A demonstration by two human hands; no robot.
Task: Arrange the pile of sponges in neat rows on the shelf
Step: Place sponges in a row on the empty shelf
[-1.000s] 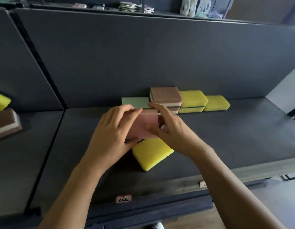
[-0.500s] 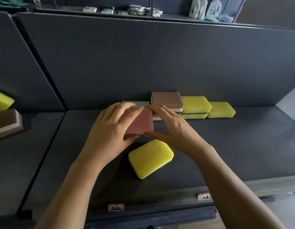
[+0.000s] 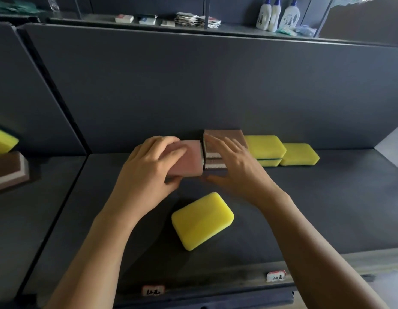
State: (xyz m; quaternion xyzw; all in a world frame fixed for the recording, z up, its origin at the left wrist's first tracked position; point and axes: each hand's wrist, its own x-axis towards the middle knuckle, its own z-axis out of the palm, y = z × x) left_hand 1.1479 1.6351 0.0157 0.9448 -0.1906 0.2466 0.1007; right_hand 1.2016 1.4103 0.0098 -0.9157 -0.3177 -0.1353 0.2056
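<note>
My left hand (image 3: 153,168) grips a pink sponge (image 3: 191,157) from its left side, thumb under the near edge. The sponge lies at the back of the dark shelf (image 3: 327,197), touching the left side of a stack of brown sponges (image 3: 224,139). With fingers straight and blurred, my right hand (image 3: 235,168) lies over the front of that brown stack. To the right follow a stack of two yellow sponges (image 3: 264,146) and a single yellow sponge (image 3: 299,153). A loose yellow sponge (image 3: 202,220) lies askew between my forearms.
The bay to the left holds a yellow sponge (image 3: 4,141) on a brown sponge (image 3: 8,170). Price tags (image 3: 153,291) sit on the shelf's front edge. Above, an upper shelf carries detergent bottles (image 3: 276,14) and paper packs (image 3: 198,18).
Both hands carried the pink sponge back to the row, over the green sponge, which is now hidden. My right hand's fingers have opened off it and lie across the brown stack.
</note>
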